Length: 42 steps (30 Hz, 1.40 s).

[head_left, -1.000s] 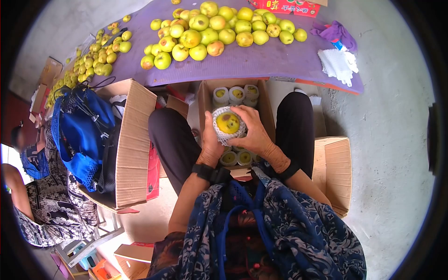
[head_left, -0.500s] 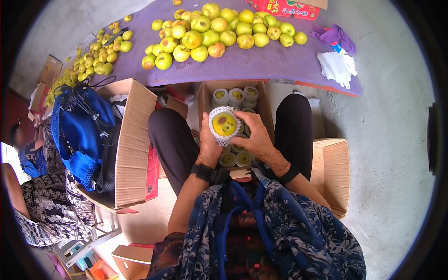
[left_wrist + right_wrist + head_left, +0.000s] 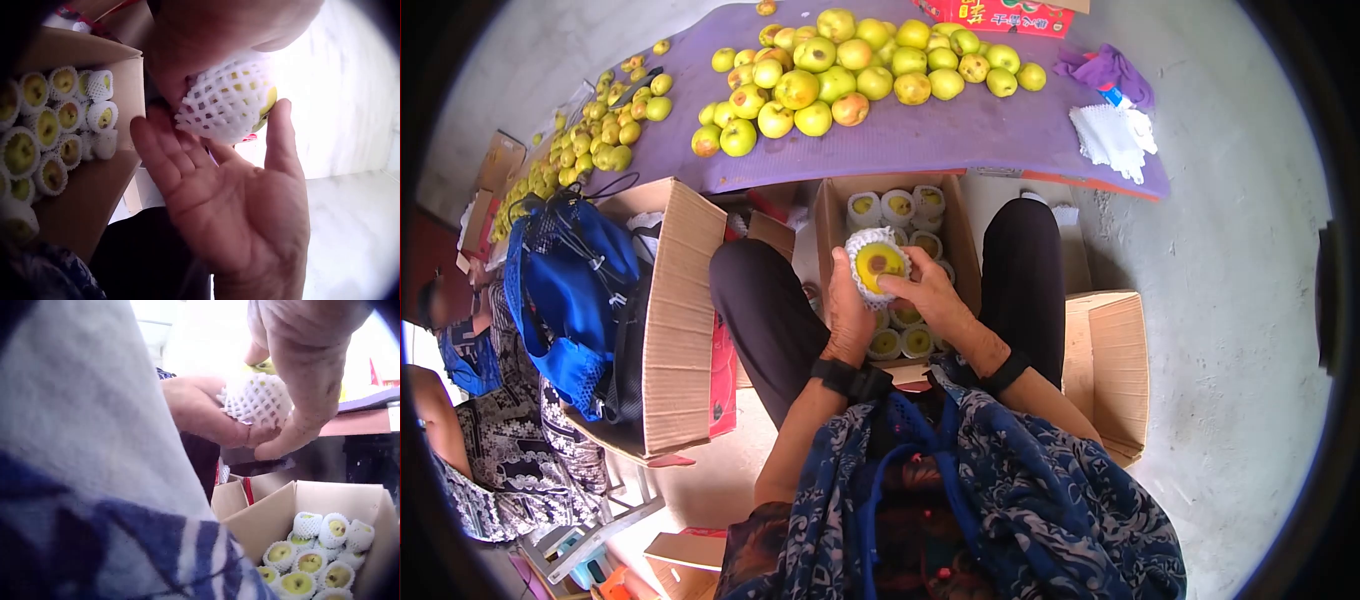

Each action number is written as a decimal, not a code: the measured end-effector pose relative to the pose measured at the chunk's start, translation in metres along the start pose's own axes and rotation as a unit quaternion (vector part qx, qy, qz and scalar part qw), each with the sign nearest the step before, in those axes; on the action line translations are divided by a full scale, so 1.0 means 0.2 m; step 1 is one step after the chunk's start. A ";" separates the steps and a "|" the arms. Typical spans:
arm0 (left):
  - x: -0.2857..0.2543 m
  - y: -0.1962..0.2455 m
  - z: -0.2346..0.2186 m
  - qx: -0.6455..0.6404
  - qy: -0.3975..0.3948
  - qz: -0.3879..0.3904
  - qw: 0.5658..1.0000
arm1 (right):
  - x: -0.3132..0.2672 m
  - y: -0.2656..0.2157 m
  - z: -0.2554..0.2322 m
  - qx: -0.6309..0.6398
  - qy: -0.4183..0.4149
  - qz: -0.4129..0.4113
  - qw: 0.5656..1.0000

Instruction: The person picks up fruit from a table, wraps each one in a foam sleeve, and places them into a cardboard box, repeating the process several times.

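A yellow-green apple (image 3: 884,262) with a brown spot sits in a white foam net, held up over a carton between the person's knees. My right hand (image 3: 940,302) grips it, thumb across the bare face and fingers round the far side. Against the other side rests my left hand (image 3: 853,308). The left wrist view shows this left hand (image 3: 234,215) palm up, its fingers and thumb fairly straight beside the netted apple (image 3: 226,103). Below, in the carton (image 3: 827,222), stand several apples (image 3: 310,562) in similar nets.
Loose apples (image 3: 837,82) lie heaped on a purple-covered table (image 3: 960,135) ahead, with white gloves (image 3: 1108,138) at its right. To the left, a carton (image 3: 685,330) holds a blue bag (image 3: 575,300). Another carton (image 3: 1118,375) stands right; a second person (image 3: 510,440) sits far left.
The right thumb has moved from the apple's near edge onto its bare face. The apple has tilted slightly between the hands, which stay over the carton.
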State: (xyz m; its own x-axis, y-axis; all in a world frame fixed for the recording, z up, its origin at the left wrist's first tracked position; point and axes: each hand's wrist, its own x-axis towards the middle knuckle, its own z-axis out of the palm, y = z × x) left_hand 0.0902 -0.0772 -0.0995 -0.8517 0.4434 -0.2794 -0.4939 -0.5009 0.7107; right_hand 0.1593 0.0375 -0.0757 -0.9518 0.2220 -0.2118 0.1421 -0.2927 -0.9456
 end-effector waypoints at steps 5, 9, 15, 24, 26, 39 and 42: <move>0.01 -0.04 -0.04 0.161 -0.018 0.038 0.986 | 0.02 0.05 -0.05 0.060 0.051 0.010 0.997; -0.02 0.02 0.02 0.182 0.024 0.109 0.977 | 0.03 0.03 -0.09 0.044 0.057 0.003 0.997; 0.02 0.01 -0.06 0.258 -0.039 0.087 0.962 | 0.03 0.06 -0.14 -0.004 0.019 -0.009 1.000; 0.03 0.02 -0.08 0.125 -0.028 0.003 0.992 | 0.00 0.03 -0.20 0.093 -0.035 0.003 0.995; 0.05 0.00 -0.11 0.108 -0.019 -0.025 0.994 | -0.01 0.02 -0.21 0.099 -0.048 -0.001 0.994; 0.01 0.04 -0.04 0.392 -0.068 0.116 0.910 | -0.01 0.02 -0.21 0.114 -0.061 0.010 0.992; 0.02 0.05 -0.05 0.427 -0.068 0.126 0.893 | -0.01 0.02 -0.21 0.106 -0.063 0.048 0.991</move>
State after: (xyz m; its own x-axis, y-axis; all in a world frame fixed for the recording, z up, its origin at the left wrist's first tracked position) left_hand 0.0805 -0.0885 -0.0991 -0.8592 0.5117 -0.0006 0.0746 0.1264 0.9892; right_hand 0.1731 0.0751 -0.0902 -0.9648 0.0704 -0.2536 0.1861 -0.4989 -0.8465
